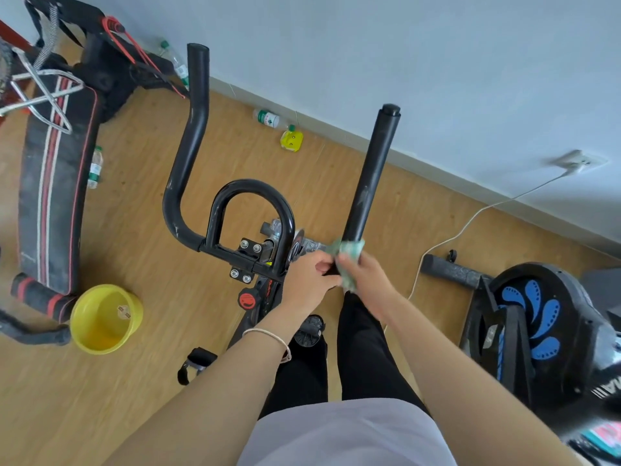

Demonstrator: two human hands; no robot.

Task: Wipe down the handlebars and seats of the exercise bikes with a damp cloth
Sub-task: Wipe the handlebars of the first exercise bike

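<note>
Nearest, at bottom centre, a grey shirt (pixel 346 432) and two bare forearms reaching up the frame. Just right of centre, right hand (pixel 364 274) closed tight round a green cloth (pixel 349 252), bunched about the low end of the straight bar (pixel 373 176). Left hand (pixel 311 275) beside it, fingers curled on the bar's base just under the cloth (steadying it, most likely). Nearly all of that bar above the cloth, likely not wiped on this stroke; curved bar (pixel 188 146) at centre left touched by neither hand; seat out of view.

Risks from here: sliding off the smooth bar on a fast upward stroke; missing the end cap at the top; dripping onto the wooden floor; catching a foot in the white cable (pixel 470 220) at right; cloth drying out, with the yellow bucket (pixel 106 319) well apart at lower left.
</note>
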